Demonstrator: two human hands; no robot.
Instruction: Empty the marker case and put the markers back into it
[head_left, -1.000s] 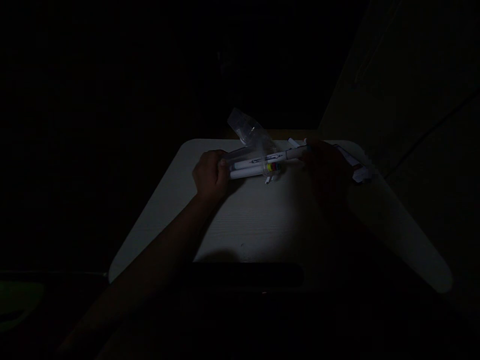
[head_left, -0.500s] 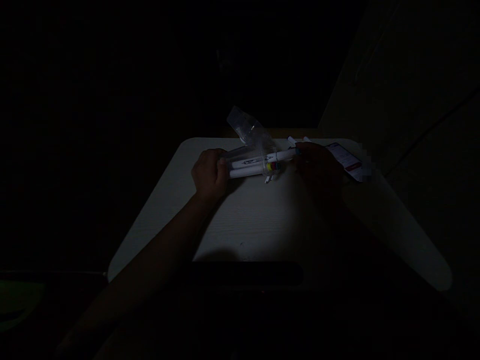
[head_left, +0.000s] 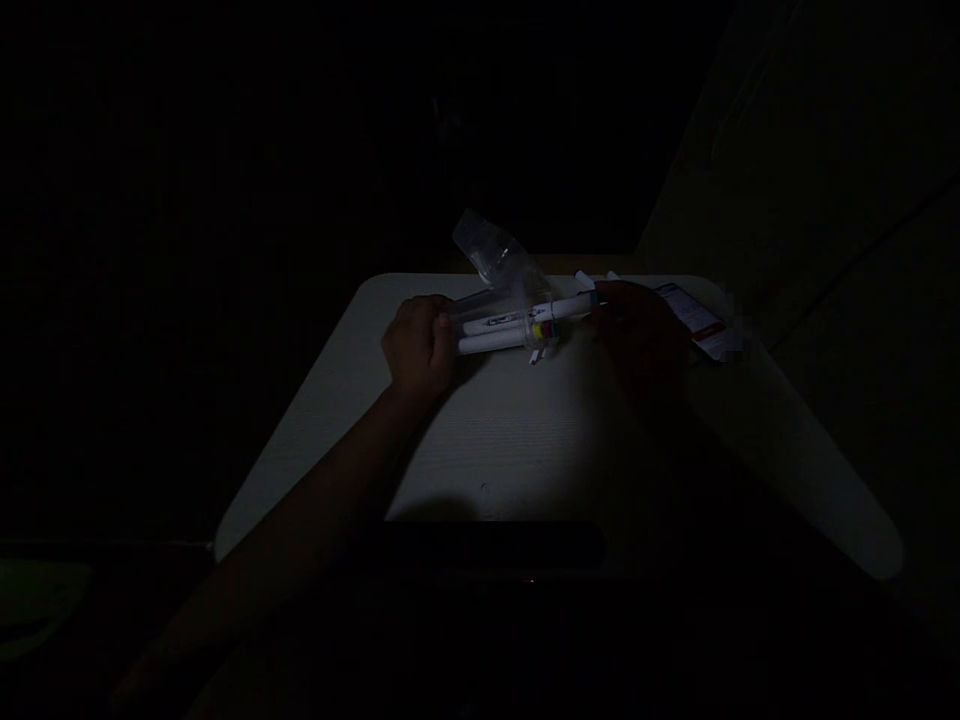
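Note:
The scene is very dark. My left hand (head_left: pixel 417 345) is closed round the left end of a clear plastic pouch (head_left: pixel 504 280) that lies on a small white table (head_left: pixel 495 440). White markers (head_left: pixel 501 332) with coloured caps lie inside the pouch. My right hand (head_left: pixel 637 325) is in shadow at the right, its fingers pinched on the end of one white marker (head_left: pixel 570 306) that sticks partway out of the pouch's mouth. The pouch's open flap stands up behind the markers.
A white card with a red stripe (head_left: pixel 694 318) lies on the table at the right, beside my right hand. Two more marker tips (head_left: pixel 586 278) show behind that hand. A dark bar (head_left: pixel 495 545) runs along the table's near edge. Everything around the table is black.
My right hand has moved left with the marker, which now sits deeper in the pouch. My left hand has stayed closed on the pouch's end.

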